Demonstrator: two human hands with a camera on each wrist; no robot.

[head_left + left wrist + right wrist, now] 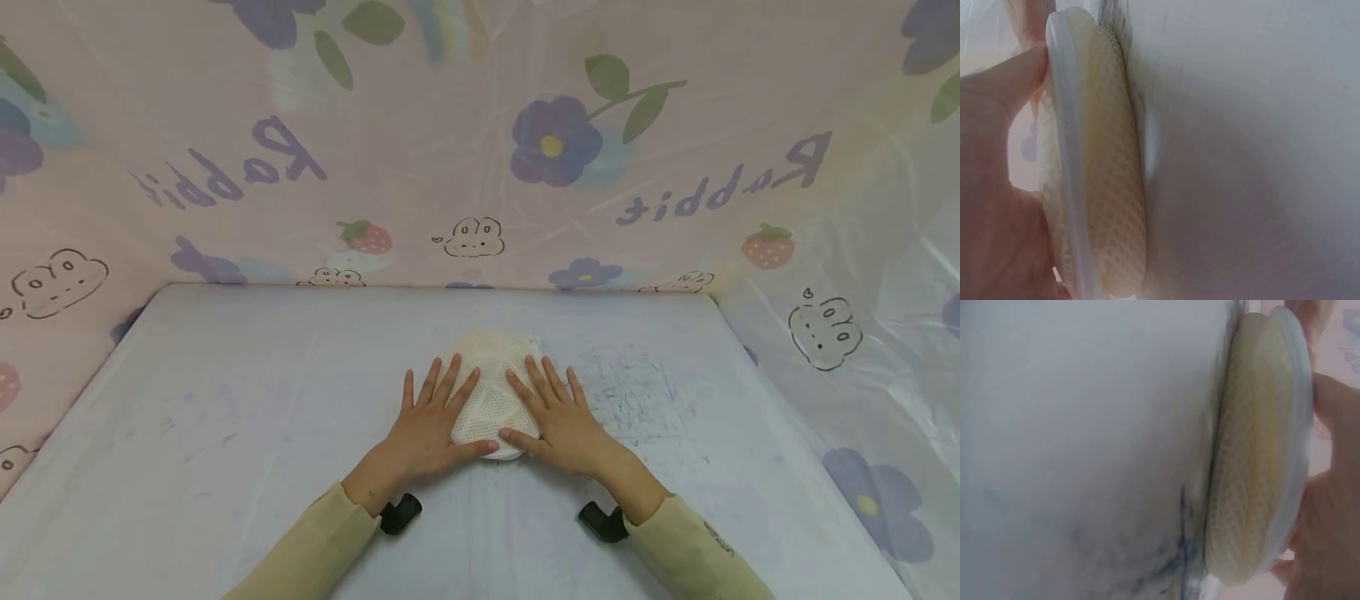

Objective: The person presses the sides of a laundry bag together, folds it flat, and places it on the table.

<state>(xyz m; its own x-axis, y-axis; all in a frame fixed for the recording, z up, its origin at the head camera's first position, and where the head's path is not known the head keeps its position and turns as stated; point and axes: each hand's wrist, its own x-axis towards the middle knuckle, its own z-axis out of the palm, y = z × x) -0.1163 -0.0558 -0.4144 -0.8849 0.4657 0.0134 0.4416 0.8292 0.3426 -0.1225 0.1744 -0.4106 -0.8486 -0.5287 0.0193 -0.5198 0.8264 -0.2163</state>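
A rounded cream mesh laundry bag [491, 408] lies flat on the table, puffed up, with something yellowish showing faintly through its mesh. My left hand [427, 429] rests on its left side, fingers straight and spread. On the opposite side, my right hand [566, 429] touches it the same way, and the two thumbs come close together at the near edge. A smooth white band [1069, 125] runs round the bag's side in the left wrist view. From the right wrist, the bag's mesh side [1250, 462] shows below that band. What is inside cannot be made out.
The pale table [262, 400] carries dark scuff marks [637, 392] to the right of the bag. Printed sheeting [450, 150] with flowers and rabbits hangs behind the table and along both sides. Black wrist mounts [401, 514] sit under both wrists.
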